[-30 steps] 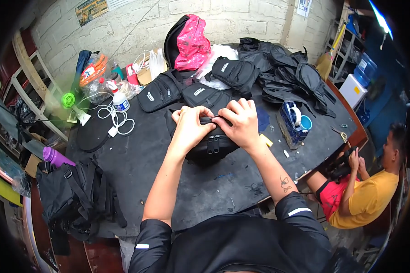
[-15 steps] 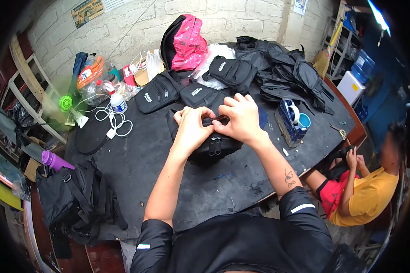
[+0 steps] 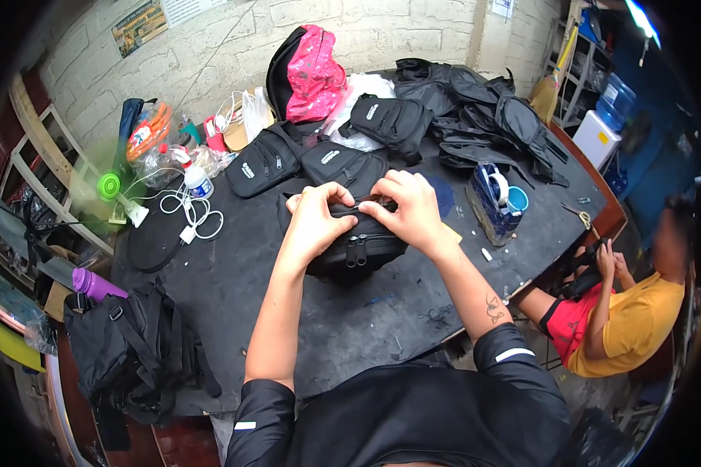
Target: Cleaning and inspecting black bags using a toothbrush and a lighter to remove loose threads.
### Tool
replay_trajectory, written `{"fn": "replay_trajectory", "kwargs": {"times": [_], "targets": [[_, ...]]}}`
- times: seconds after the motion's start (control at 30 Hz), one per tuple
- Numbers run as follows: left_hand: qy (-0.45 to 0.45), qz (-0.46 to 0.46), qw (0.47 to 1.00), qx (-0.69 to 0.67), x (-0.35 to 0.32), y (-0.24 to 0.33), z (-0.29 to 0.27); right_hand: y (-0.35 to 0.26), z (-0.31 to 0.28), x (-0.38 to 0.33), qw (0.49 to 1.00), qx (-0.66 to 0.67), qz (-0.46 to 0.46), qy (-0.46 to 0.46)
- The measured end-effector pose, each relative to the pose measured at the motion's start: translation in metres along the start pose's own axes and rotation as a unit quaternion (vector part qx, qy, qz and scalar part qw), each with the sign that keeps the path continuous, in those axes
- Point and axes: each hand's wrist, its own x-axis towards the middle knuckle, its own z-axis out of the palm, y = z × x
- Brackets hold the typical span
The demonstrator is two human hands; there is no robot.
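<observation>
A black zippered bag [image 3: 374, 243] sits on the dark table in front of me, its two zipper pulls hanging on the side nearest me. My left hand [image 3: 317, 222] pinches the bag's upper edge between thumb and fingers. Close beside it, my right hand [image 3: 410, 210] grips the same edge from the right, thumb toward the left thumb. What exactly lies under the fingertips is partly hidden. Just beyond my hands are three finished-looking black bags: one at left [image 3: 263, 162], a middle bag [image 3: 343, 166] and another bag [image 3: 391, 123] farther back.
Black bag pieces [image 3: 483, 117] are heaped at the back right, near a tape dispenser [image 3: 493, 204]. A spray bottle [image 3: 197, 177] and white cable [image 3: 187, 210] lie left. Black straps and bags [image 3: 136, 342] rest at the near left. A person in a yellow shirt [image 3: 627, 323] sits at right.
My hands and the bag appear slightly farther left and lower. The left thumb has come away from the right thumb, leaving a small gap along the bag's edge.
</observation>
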Motion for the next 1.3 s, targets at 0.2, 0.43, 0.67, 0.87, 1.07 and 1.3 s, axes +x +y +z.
{"fn": "replay_trajectory", "kwargs": {"times": [0.2, 0.43, 0.67, 0.87, 1.07, 1.3], "targets": [[-0.043, -0.06, 0.996, -0.053, 0.003, 0.001, 0.001, 0.0, 0.003, 0.0, 0.997, -0.046, -0.058, 0.037], [-0.045, -0.067, 0.989, -0.122, 0.004, -0.01, 0.005, 0.001, 0.003, 0.003, 0.994, -0.026, -0.079, 0.064], [-0.035, -0.061, 0.995, -0.073, 0.001, -0.001, 0.002, 0.003, -0.002, 0.008, 0.989, -0.048, -0.134, 0.046], [-0.035, -0.05, 0.997, -0.056, 0.001, 0.002, 0.005, -0.004, -0.008, 0.02, 0.992, -0.069, -0.107, -0.014], [0.003, -0.014, 0.998, -0.055, -0.003, -0.007, 0.012, 0.03, 0.013, 0.014, 0.804, 0.521, 0.262, -0.114], [-0.021, -0.039, 0.991, -0.124, -0.004, -0.01, -0.003, 0.013, -0.007, 0.003, 0.9, 0.377, 0.213, -0.049]]}}
